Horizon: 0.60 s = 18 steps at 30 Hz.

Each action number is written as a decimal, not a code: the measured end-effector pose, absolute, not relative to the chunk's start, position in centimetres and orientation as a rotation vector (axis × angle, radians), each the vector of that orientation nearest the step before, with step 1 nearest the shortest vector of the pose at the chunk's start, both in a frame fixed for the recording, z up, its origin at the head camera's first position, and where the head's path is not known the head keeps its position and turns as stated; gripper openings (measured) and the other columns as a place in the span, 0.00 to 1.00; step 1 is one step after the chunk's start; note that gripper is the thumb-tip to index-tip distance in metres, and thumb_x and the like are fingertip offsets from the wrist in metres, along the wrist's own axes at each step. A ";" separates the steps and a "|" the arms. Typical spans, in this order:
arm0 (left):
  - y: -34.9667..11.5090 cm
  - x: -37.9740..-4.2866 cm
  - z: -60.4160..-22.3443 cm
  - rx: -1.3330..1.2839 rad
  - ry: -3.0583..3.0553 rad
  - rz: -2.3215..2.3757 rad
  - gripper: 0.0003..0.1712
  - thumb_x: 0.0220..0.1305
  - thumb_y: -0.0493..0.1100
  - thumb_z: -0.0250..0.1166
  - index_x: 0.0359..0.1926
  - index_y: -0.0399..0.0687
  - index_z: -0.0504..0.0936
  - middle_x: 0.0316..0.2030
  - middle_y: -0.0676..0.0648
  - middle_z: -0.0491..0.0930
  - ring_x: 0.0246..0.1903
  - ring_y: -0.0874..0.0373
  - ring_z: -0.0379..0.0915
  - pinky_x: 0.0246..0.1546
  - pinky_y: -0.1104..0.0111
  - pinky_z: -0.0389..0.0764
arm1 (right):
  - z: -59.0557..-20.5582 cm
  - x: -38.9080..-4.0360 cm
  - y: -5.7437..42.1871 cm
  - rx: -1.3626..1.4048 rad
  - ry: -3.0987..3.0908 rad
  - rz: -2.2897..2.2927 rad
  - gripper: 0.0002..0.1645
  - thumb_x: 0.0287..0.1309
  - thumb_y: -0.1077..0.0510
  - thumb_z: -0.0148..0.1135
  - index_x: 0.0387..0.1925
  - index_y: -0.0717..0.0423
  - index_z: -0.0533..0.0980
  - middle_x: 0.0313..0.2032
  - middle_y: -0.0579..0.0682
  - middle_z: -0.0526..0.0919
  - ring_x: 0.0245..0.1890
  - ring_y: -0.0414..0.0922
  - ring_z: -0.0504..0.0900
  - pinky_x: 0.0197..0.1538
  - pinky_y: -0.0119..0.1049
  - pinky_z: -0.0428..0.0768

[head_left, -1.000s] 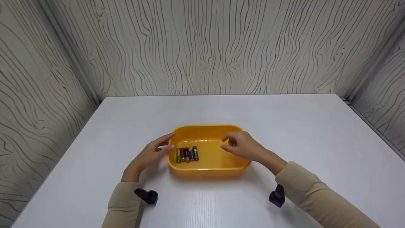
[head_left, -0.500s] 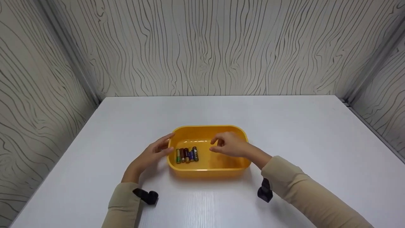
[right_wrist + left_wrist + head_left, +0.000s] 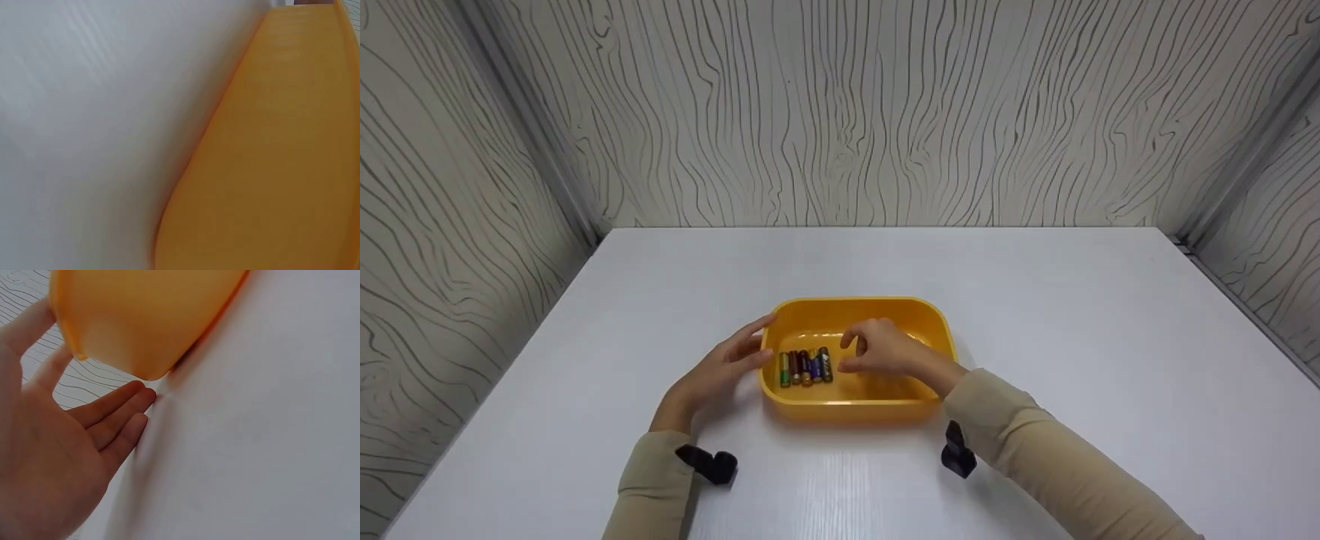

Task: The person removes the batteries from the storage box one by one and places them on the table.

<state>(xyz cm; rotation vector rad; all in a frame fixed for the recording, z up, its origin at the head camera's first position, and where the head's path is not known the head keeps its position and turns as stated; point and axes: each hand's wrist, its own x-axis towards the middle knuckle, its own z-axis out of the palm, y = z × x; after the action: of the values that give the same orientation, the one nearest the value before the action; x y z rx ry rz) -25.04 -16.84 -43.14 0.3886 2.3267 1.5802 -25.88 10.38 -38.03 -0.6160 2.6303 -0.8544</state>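
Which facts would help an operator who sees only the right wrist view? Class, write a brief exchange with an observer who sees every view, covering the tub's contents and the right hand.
Operator: I see only the tub from outside and the table. What lies inside?
Observer: Five batteries, side by side at the tub's left end.
Operator: Where is the right hand?
Observer: In the head view, the right hand is over the tub, to the right of the batteries.
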 end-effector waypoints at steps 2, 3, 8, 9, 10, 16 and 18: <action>-16.9 -25.1 -43.1 0.391 2.311 1.584 0.33 0.70 0.51 0.56 0.73 0.70 0.57 0.72 0.42 0.63 0.72 0.42 0.58 0.72 0.35 0.47 | -38.2 -25.9 10.0 -0.594 2.632 -0.853 0.20 0.54 0.55 0.70 0.46 0.62 0.79 0.29 0.54 0.80 0.25 0.40 0.70 0.28 0.26 0.70; -16.9 -25.0 -43.1 0.389 2.311 1.584 0.33 0.70 0.51 0.56 0.72 0.71 0.57 0.72 0.42 0.62 0.72 0.42 0.58 0.71 0.35 0.47 | -38.3 -26.0 9.9 -0.583 2.634 -0.851 0.21 0.53 0.55 0.70 0.46 0.62 0.79 0.28 0.53 0.80 0.24 0.40 0.70 0.27 0.26 0.69; -17.0 -25.0 -43.2 0.380 2.322 1.571 0.33 0.70 0.52 0.56 0.72 0.73 0.57 0.72 0.42 0.63 0.72 0.42 0.58 0.71 0.34 0.47 | -38.9 -26.2 9.1 -0.521 2.616 -0.889 0.24 0.49 0.57 0.73 0.48 0.62 0.78 0.29 0.52 0.78 0.26 0.40 0.70 0.28 0.26 0.69; -17.0 -25.0 -43.2 0.375 2.327 1.568 0.33 0.70 0.52 0.56 0.72 0.73 0.57 0.71 0.42 0.63 0.72 0.42 0.58 0.71 0.34 0.47 | -39.0 -26.3 9.0 -0.510 2.609 -0.902 0.26 0.48 0.57 0.74 0.49 0.63 0.78 0.28 0.52 0.78 0.27 0.40 0.70 0.28 0.26 0.69; -17.0 -25.0 -43.2 0.372 2.331 1.564 0.32 0.70 0.52 0.56 0.72 0.74 0.57 0.71 0.43 0.64 0.72 0.42 0.58 0.71 0.34 0.47 | -39.1 -26.3 8.9 -0.498 2.600 -0.921 0.27 0.47 0.58 0.74 0.50 0.63 0.78 0.28 0.51 0.78 0.26 0.40 0.71 0.28 0.26 0.69; -17.0 -25.2 -43.4 0.357 2.334 1.552 0.32 0.69 0.54 0.56 0.71 0.76 0.57 0.71 0.43 0.64 0.72 0.42 0.58 0.71 0.34 0.48 | -39.9 -26.4 8.4 -0.382 2.521 -1.049 0.33 0.44 0.61 0.76 0.54 0.62 0.76 0.22 0.46 0.74 0.22 0.39 0.70 0.25 0.25 0.68; -17.0 -25.2 -43.3 0.358 2.327 1.556 0.32 0.69 0.53 0.56 0.71 0.75 0.57 0.71 0.43 0.63 0.72 0.42 0.58 0.71 0.34 0.48 | -40.1 -26.3 8.2 -0.335 2.489 -1.093 0.34 0.43 0.62 0.76 0.55 0.60 0.75 0.21 0.45 0.73 0.20 0.39 0.68 0.25 0.26 0.67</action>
<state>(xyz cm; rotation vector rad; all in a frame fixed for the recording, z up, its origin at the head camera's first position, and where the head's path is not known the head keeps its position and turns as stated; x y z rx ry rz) -25.18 -17.00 -43.35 0.3585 2.3273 1.5561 -26.34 8.23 -40.06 -0.3354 2.4887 -1.0933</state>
